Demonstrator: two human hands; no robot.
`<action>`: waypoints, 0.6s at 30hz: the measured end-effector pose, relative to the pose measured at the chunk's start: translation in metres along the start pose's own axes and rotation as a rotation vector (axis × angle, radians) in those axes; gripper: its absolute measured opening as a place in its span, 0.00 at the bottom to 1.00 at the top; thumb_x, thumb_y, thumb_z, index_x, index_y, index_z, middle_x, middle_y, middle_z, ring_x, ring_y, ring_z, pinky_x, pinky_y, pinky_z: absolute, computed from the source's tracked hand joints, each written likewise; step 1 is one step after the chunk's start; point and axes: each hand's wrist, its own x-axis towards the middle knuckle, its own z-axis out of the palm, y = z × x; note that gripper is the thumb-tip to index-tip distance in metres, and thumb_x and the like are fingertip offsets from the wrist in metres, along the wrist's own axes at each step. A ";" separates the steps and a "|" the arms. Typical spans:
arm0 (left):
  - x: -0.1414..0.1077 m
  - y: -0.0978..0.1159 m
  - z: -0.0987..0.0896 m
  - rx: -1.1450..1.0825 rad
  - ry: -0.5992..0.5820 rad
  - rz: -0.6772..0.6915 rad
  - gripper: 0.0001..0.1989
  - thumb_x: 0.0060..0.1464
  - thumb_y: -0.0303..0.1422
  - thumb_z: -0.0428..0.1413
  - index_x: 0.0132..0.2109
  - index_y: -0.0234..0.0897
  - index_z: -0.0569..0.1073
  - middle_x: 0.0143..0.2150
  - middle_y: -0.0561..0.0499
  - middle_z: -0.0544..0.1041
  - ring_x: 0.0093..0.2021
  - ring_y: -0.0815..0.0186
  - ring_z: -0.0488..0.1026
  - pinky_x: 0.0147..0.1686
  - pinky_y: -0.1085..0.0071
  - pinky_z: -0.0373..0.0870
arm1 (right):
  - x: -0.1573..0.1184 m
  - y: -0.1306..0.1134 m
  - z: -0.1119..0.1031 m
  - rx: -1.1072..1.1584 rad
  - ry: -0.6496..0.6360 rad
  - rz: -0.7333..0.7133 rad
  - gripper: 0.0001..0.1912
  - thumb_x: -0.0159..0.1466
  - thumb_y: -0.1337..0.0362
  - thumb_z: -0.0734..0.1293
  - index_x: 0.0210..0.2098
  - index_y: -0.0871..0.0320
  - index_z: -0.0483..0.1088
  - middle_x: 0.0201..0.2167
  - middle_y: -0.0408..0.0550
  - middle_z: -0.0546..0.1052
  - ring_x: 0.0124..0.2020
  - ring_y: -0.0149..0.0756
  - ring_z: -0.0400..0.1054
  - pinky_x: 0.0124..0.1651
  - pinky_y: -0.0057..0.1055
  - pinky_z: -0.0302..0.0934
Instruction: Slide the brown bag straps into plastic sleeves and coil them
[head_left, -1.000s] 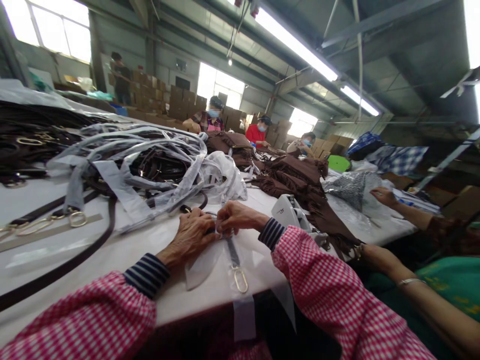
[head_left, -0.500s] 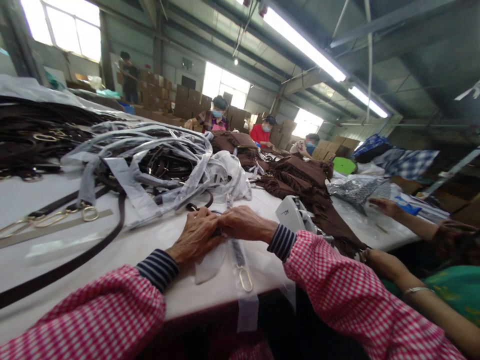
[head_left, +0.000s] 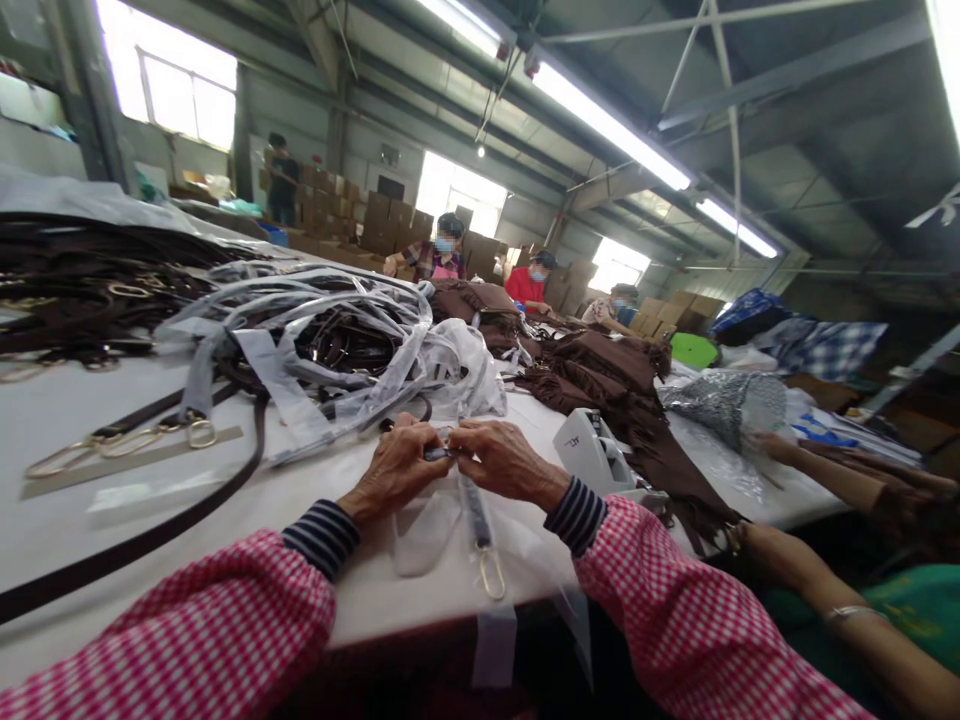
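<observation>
Plastic-sleeved strap (head_left: 475, 512) partly hides behind left hand (head_left: 396, 466) and right hand (head_left: 507, 462).

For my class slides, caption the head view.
Bare left hand and right hand grip dark, plastic-sleeved strap with gold oval clasp.

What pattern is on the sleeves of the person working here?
Pink-red and white checks on the sleeves, with navy cuffs striped in white; the head view shows it best.

glossy clear plastic sleeves (head_left: 271, 378), wrinkled; smooth dark brown straps (head_left: 201, 515) with shiny gold-toned metal clasps (head_left: 492, 574); matt, fringed brown cloth (head_left: 600, 368); smooth white tabletop (head_left: 315, 500).
</observation>
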 end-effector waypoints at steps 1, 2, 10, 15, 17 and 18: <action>0.001 -0.001 0.000 -0.028 0.020 -0.021 0.10 0.50 0.39 0.60 0.32 0.36 0.79 0.31 0.49 0.72 0.42 0.55 0.68 0.41 0.64 0.62 | -0.001 -0.002 0.001 0.027 0.020 0.022 0.06 0.65 0.71 0.65 0.38 0.58 0.75 0.35 0.45 0.78 0.34 0.34 0.70 0.37 0.28 0.54; 0.002 -0.003 -0.001 -0.057 0.039 -0.040 0.11 0.49 0.39 0.60 0.32 0.36 0.80 0.32 0.49 0.72 0.41 0.56 0.68 0.41 0.64 0.62 | -0.002 -0.003 0.002 0.053 0.042 0.041 0.07 0.65 0.72 0.65 0.37 0.58 0.75 0.35 0.45 0.78 0.35 0.34 0.70 0.38 0.28 0.55; 0.003 -0.002 -0.014 -0.431 0.035 -0.201 0.16 0.49 0.45 0.61 0.31 0.35 0.78 0.26 0.54 0.73 0.29 0.64 0.68 0.31 0.69 0.59 | -0.011 -0.013 0.018 0.247 0.185 0.113 0.25 0.69 0.72 0.62 0.64 0.57 0.68 0.52 0.54 0.82 0.49 0.42 0.77 0.51 0.32 0.66; 0.001 -0.003 -0.020 -0.662 -0.033 -0.243 0.15 0.50 0.44 0.59 0.31 0.33 0.76 0.25 0.52 0.74 0.25 0.66 0.68 0.28 0.69 0.62 | -0.011 -0.014 0.027 0.170 0.160 0.144 0.32 0.70 0.71 0.60 0.73 0.57 0.57 0.54 0.56 0.81 0.48 0.44 0.79 0.51 0.35 0.70; 0.001 -0.004 -0.020 -0.710 -0.041 -0.221 0.15 0.52 0.43 0.55 0.31 0.34 0.75 0.27 0.50 0.75 0.27 0.64 0.70 0.30 0.67 0.66 | -0.010 -0.012 0.030 0.117 0.178 0.134 0.33 0.69 0.72 0.59 0.73 0.57 0.56 0.54 0.56 0.81 0.49 0.43 0.78 0.52 0.35 0.70; 0.002 -0.004 -0.020 -0.721 -0.039 -0.207 0.15 0.53 0.42 0.53 0.31 0.35 0.75 0.28 0.49 0.75 0.28 0.64 0.71 0.31 0.67 0.67 | -0.009 -0.011 0.032 0.090 0.187 0.124 0.34 0.69 0.73 0.59 0.74 0.57 0.55 0.54 0.57 0.81 0.50 0.43 0.78 0.52 0.35 0.70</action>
